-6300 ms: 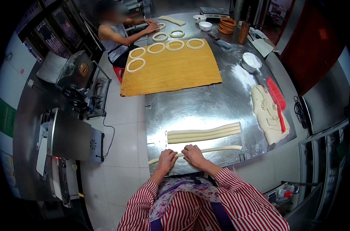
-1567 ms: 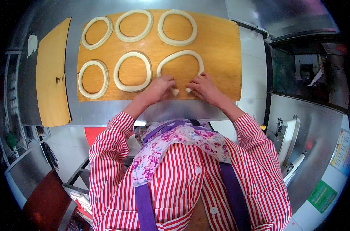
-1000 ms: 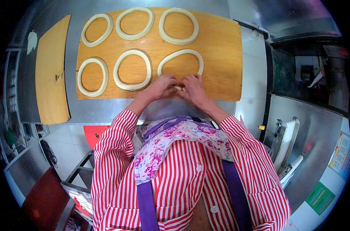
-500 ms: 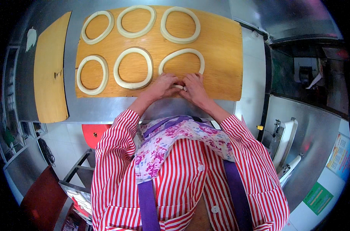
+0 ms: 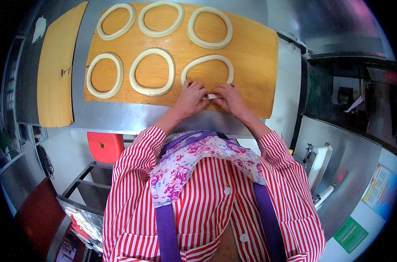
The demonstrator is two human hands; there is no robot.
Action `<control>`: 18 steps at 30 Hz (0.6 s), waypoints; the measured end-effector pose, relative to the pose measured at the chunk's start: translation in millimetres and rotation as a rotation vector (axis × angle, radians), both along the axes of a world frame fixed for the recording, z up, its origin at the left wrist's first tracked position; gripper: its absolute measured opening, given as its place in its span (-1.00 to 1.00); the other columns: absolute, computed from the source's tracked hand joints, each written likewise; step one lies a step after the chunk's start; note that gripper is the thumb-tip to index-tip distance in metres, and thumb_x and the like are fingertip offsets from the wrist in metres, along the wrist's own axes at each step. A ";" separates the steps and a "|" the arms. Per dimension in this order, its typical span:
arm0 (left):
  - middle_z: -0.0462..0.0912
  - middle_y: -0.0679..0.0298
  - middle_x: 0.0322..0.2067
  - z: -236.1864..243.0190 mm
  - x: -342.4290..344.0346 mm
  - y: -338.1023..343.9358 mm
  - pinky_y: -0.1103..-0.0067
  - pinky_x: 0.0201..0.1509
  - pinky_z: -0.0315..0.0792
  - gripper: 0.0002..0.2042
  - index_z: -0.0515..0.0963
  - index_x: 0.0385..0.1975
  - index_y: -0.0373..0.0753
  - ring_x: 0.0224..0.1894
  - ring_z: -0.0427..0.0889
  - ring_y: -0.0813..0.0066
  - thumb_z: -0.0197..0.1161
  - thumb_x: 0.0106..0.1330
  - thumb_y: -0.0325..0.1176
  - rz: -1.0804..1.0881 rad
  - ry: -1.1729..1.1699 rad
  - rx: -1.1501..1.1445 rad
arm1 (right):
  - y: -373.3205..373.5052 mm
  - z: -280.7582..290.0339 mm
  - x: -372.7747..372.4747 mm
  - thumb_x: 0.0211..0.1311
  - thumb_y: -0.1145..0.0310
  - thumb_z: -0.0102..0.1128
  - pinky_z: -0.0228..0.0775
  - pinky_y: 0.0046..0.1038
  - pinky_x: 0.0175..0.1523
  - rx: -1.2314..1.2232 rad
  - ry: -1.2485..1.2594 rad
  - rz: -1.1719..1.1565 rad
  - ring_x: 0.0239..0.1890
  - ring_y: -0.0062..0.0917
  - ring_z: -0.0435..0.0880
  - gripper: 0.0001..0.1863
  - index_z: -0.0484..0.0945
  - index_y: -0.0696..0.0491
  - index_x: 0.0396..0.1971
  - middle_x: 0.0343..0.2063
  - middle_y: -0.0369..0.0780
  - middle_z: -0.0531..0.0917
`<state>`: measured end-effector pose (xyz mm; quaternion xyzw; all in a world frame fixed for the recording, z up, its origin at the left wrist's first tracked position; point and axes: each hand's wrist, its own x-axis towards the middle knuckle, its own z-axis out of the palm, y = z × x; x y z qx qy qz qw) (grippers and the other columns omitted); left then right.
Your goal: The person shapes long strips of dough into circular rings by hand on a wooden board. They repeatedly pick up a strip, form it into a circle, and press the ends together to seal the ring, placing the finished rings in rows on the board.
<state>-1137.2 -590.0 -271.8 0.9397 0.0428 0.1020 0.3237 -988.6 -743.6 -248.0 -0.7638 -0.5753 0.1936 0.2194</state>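
Observation:
A pale dough ring lies on the wooden board, its near side under my two hands. My left hand closes its fingers around the ring's near left part. Close beside it, my right hand pinches the near right part. Between the hands a short piece of dough shows; the rest of that near side is hidden by my fingers. To the left, in the same row, are two more dough rings, one in the middle and one at the far left.
Three further dough rings form the back row, among them the right one. The board rests on a metal table. Left of it lies a narrower wooden board. A red stool stands below the table's front edge.
My hands have moved slightly apart, and more dough shows between them. The ring stays on the board. The whole view has shifted and tilted a little.

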 end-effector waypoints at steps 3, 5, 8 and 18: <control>0.51 0.16 -0.25 -7.0 -0.1 -4.6 0.20 0.17 0.22 -0.70 0.57 -0.22 -0.19 -0.07 0.48 0.17 0.31 0.04 -0.26 0.060 -0.037 -0.012 | 7.6 10.6 1.8 0.05 0.27 0.33 0.16 -0.15 0.19 -0.143 0.074 -0.060 -0.06 -0.32 0.59 -0.71 0.66 -0.05 -0.18 -0.22 -0.20 0.68; 0.51 0.15 -0.26 -7.2 -0.5 -7.8 0.20 0.17 0.22 -0.71 0.57 -0.23 -0.19 -0.07 0.47 0.16 0.32 0.04 -0.29 0.084 -0.044 0.008 | 10.3 5.5 11.2 0.08 0.23 0.31 0.17 -0.16 0.17 -0.193 0.101 -0.020 -0.09 -0.32 0.61 -0.73 0.67 -0.05 -0.19 -0.27 -0.19 0.69; 0.52 0.14 -0.26 -8.7 -3.4 -10.8 0.19 0.18 0.22 -0.73 0.57 -0.24 -0.19 -0.06 0.47 0.13 0.32 0.03 -0.33 0.105 -0.108 -0.003 | 9.4 4.6 15.4 0.11 0.20 0.28 0.18 -0.15 0.15 -0.248 0.092 0.028 -0.08 -0.33 0.60 -0.72 0.66 -0.03 -0.19 -0.26 -0.19 0.69; 0.54 0.07 -0.26 2.4 -9.8 12.5 0.23 0.04 0.35 -0.75 0.58 -0.27 -0.24 -0.08 0.50 0.05 0.34 0.03 -0.36 0.033 0.074 -0.014 | 2.9 4.1 -17.2 0.17 0.25 0.27 0.16 -0.18 0.13 0.060 -0.210 0.069 -0.10 -0.35 0.55 -0.78 0.63 0.04 -0.25 -0.27 -0.23 0.62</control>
